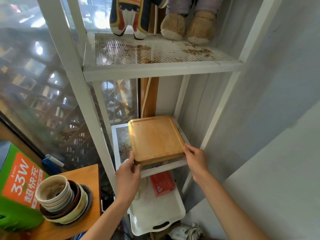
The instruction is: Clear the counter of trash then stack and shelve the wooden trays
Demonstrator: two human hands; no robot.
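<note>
Wooden trays (155, 139), stacked, sit on the middle mesh shelf (119, 135). Left hand (129, 172) grips the near-left corner; right hand (194, 156) pinches the near-right edge. Step: shelving. Next, likely: push the stack fully back, then let go.

White mesh shelving (161, 67), grey wall (277, 118), daylit window (34, 75)

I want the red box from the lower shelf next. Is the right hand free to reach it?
Probably not yet: the right hand is holding the wooden trays, and the mesh shelf partly covers the red box.
</note>
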